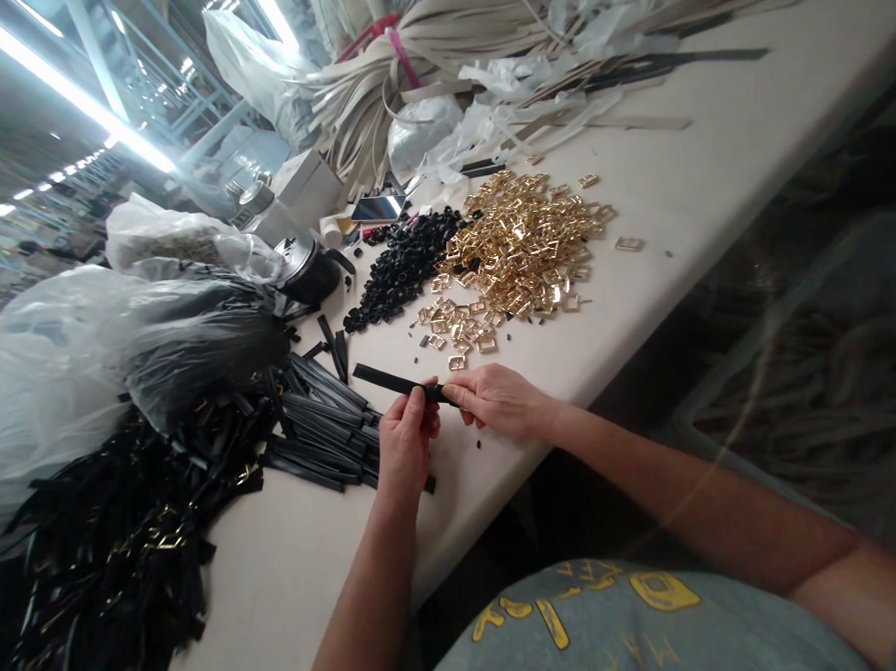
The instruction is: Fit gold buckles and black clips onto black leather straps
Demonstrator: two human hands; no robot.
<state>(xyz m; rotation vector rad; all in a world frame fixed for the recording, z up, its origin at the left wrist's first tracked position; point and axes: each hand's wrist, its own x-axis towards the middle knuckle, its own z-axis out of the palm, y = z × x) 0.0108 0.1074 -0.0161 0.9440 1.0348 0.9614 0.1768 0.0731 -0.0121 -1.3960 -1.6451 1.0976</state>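
Between my two hands, above the table's near edge, is a short black strap. My left hand pinches it near its middle, thumb on top. My right hand is closed on its right end, where a small dark piece is partly hidden by the fingers. The strap's free end points to the upper left. Just left of my left hand lies a stack of loose black straps. Beyond my hands are a heap of gold buckles and a pile of small black loops.
Black straps with gold buckles are heaped at the left, below clear plastic bags. A metal pot, a phone and a white box stand farther back. Bundled beige strips lie at the far side of the table.
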